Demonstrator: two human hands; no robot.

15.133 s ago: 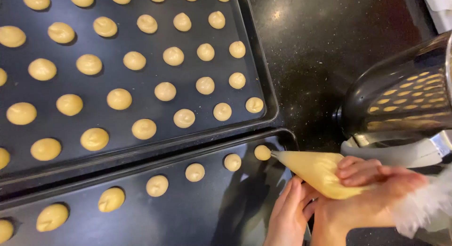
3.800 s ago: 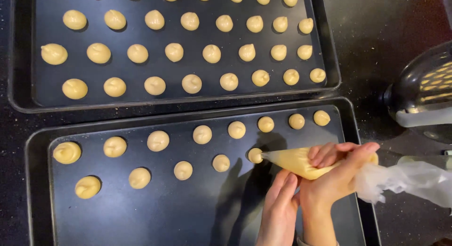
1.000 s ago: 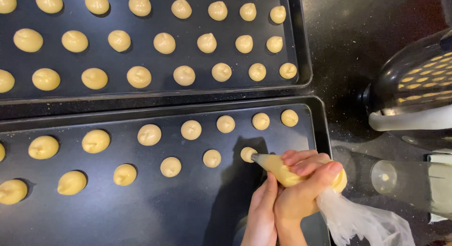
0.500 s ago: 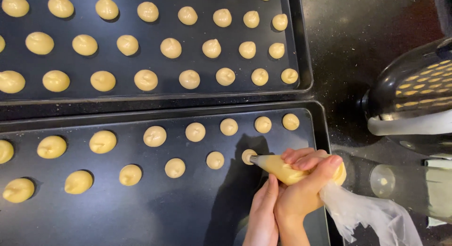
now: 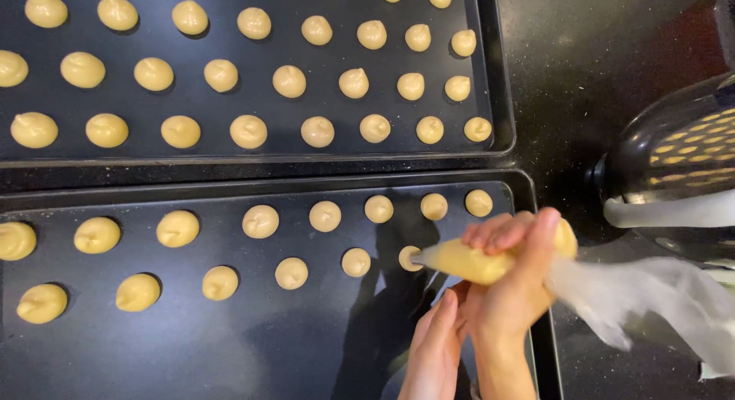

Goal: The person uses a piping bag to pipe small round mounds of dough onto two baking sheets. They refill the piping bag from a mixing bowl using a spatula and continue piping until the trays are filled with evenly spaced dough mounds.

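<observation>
My right hand [image 5: 511, 281] grips a clear piping bag [image 5: 478, 260] filled with pale yellow dough, its loose end [image 5: 643, 293] trailing right. The bag's tip rests on a small dough mound [image 5: 409, 257] in the second row of the near black baking tray [image 5: 253, 346]. My left hand [image 5: 436, 346] lies just below the bag, fingers together, pointing up toward the tip and steadying it. That tray holds two rows of round mounds [image 5: 260, 221].
A second black tray [image 5: 494, 78] behind carries several rows of piped mounds. A shiny metal mixing bowl [image 5: 674, 170] stands at the right on the dark speckled counter [image 5: 582, 55]. The near tray's front half is bare.
Since 15 seconds ago, more mounds have appeared in the near tray's second row. Over the last second the hands stay at the same mound; the view shifted slightly.
</observation>
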